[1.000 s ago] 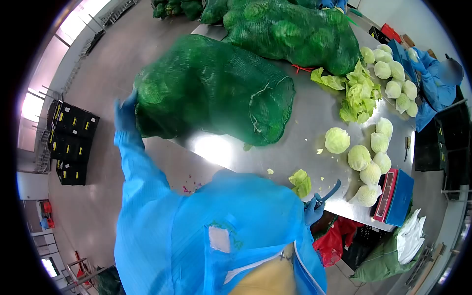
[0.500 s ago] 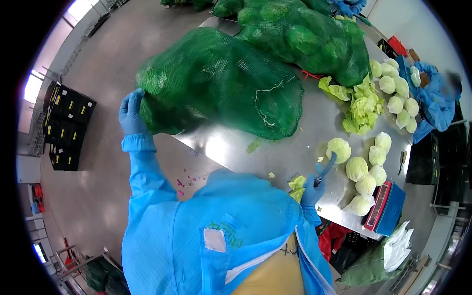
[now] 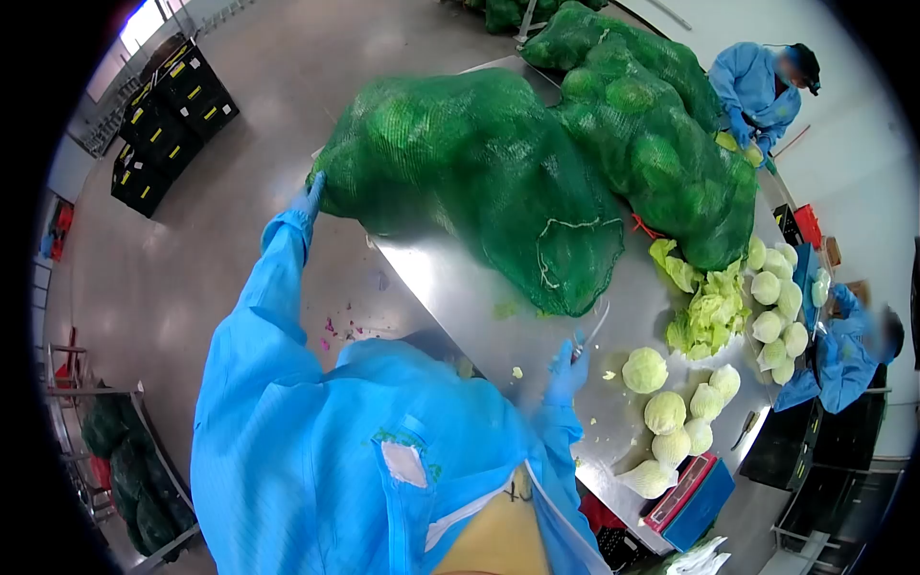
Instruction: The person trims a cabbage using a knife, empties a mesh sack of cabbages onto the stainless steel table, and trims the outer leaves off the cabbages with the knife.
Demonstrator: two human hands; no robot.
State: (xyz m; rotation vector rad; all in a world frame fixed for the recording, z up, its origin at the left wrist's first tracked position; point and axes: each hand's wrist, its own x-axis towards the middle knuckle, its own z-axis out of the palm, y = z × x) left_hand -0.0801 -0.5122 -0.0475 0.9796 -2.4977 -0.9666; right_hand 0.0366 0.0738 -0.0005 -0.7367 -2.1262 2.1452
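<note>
"What was nearest?"

"The right hand [image 3: 565, 378], blue-gloved, right of the lower centre. Its grip was closed around the handle of a knife [image 3: 596, 324], blade angled up and to the right, above the metal surface [image 3: 460, 278]."

"And beside it?"

"Pale cabbage heads [image 3: 665, 412] in a loose cluster, bare of any container. Just below them, toward the lower right, sat a blue box [image 3: 702, 508] alongside a red one [image 3: 678, 493]; I couldn't tell what either held."

"Where was the big sack?"

"The green mesh sack [image 3: 450, 163] lay on its side across the upper centre, bulging with round heads at the left and slacker toward the right, where a white cord [image 3: 542, 251] ran through the mesh. The left hand [image 3: 309, 199] touched its left end. I couldn't tell how far that grip had closed, or whether it had hold of the mesh."

"Anything beyond?"

"A second sack [image 3: 656, 153], full of round heads, right of the first, with loose leaves [image 3: 709, 316] below it. Farther off, black crates [image 3: 172, 125] with yellow labels stood stacked at the upper left, contents unclear, and a co-worker [image 3: 760, 91] stood at the upper right."
</note>
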